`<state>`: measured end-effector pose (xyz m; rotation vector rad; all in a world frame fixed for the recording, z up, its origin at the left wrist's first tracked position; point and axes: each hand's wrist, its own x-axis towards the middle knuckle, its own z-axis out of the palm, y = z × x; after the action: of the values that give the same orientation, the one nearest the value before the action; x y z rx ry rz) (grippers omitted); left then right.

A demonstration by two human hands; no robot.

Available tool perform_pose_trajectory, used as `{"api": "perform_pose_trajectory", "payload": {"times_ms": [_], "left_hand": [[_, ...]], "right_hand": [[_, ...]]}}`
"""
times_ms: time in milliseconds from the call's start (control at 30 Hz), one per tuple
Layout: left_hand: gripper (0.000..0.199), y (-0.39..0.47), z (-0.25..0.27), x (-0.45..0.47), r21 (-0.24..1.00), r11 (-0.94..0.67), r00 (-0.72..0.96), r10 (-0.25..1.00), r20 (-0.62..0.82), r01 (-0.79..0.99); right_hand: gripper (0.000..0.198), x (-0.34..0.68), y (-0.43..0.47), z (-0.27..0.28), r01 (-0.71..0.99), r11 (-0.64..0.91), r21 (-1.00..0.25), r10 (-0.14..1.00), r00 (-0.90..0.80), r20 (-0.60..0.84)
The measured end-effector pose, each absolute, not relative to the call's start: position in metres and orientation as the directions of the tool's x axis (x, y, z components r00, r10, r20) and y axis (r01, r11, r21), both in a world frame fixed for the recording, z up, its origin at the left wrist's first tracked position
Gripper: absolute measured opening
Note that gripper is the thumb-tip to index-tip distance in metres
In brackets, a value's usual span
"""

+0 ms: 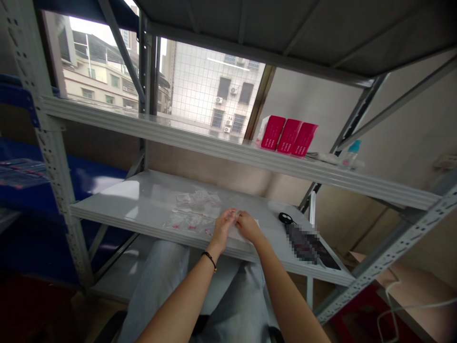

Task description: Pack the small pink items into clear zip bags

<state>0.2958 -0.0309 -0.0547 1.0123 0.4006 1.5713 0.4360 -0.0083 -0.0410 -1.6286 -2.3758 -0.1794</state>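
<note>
My left hand [223,227] and my right hand [247,226] meet over the front of a grey metal shelf [124,200]. Both pinch a small clear plastic bag [236,218] between the fingertips. What is inside the bag is too small to tell. To the left of my hands lie several clear zip bags [189,221] with small pink marks, and a second heap of such bags [198,197] lies further back. A black band sits on my left wrist.
A dark flat device [310,245] and a small black object [284,218] lie on the shelf to the right. Three red boxes [288,136] and a bottle [352,153] stand on the upper shelf. Blue racking [21,181] stands at left. My knees are under the shelf.
</note>
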Motion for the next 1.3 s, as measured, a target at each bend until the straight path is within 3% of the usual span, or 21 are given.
{"api": "perform_pose_trajectory", "payload": {"times_ms": [300,600,1067,1300], "left_hand": [[0.028,-0.028,-0.057,0.296,0.717,-0.247,0.012,0.942,0.335,-0.652],[0.031,-0.030,-0.055,0.296,0.702,-0.227,0.008,0.949,0.315,-0.675],[0.032,-0.030,-0.054,0.296,0.692,-0.216,0.017,0.949,0.314,-0.688],[0.032,-0.032,-0.052,0.295,0.706,-0.204,0.025,0.954,0.299,-0.678]], "right_hand": [[0.023,0.443,-0.011,-0.041,0.958,0.240,-0.154,0.915,-0.170,0.367],[0.016,0.434,-0.006,-0.043,0.972,0.052,-0.231,0.937,0.032,0.348],[0.024,0.424,-0.003,-0.037,0.979,0.004,-0.205,0.968,0.048,0.247],[0.023,0.424,-0.012,-0.017,0.952,0.072,-0.298,0.961,0.014,0.277]]}}
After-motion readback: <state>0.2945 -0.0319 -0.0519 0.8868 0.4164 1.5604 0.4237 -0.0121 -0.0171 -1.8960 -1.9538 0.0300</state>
